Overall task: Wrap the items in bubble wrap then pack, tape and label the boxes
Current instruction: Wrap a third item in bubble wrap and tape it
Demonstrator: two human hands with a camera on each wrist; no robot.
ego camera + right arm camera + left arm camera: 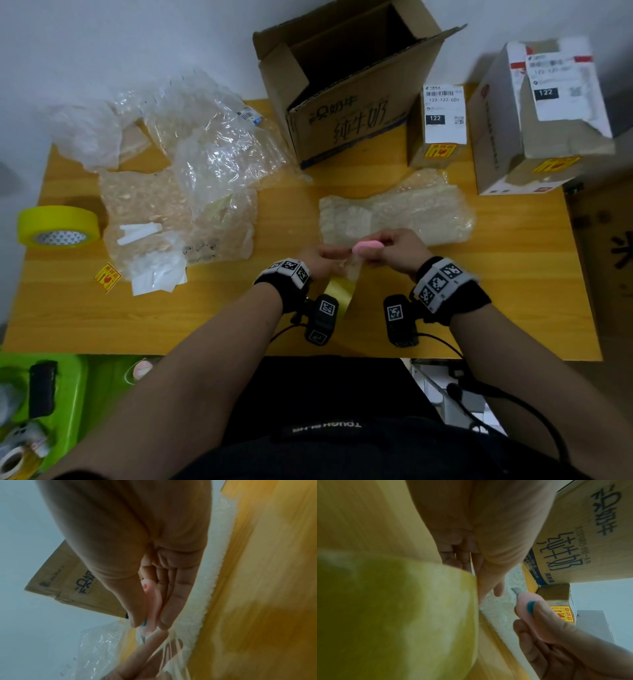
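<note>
1. A person sits at a yellow wooden table point(513, 274), both wrists strapped with tracking bands, hands meeting near the table's middle.
2. The right hand point(397, 250) grips a small pink cutter point(369, 247), thumb and fingers curled round its body; in the left-wrist view its short metal blade point(515, 590) points toward the left hand.
3. The left hand point(320, 262) pinches a strip of clear tape point(354, 270), pulled up from a yellow tape roll point(337, 294) that hangs just below the hand.
4. Just beyond the hands lies a bundle wrapped in bubble wrap point(397, 212), resting flat on the table.
5. Behind it stands an open cardboard box point(349, 102) printed with dark characters, flaps up.
6. To its right stand two sealed boxes: a small labelled box point(442, 126) and a larger labelled box point(537, 116), each bearing a yellow sticker.
7. Loose bubble wrap sheets point(191, 164) spread over the table's left half, with a second yellow tape roll point(58, 224) at the left edge and a loose yellow sticker point(108, 276) nearby.
</note>
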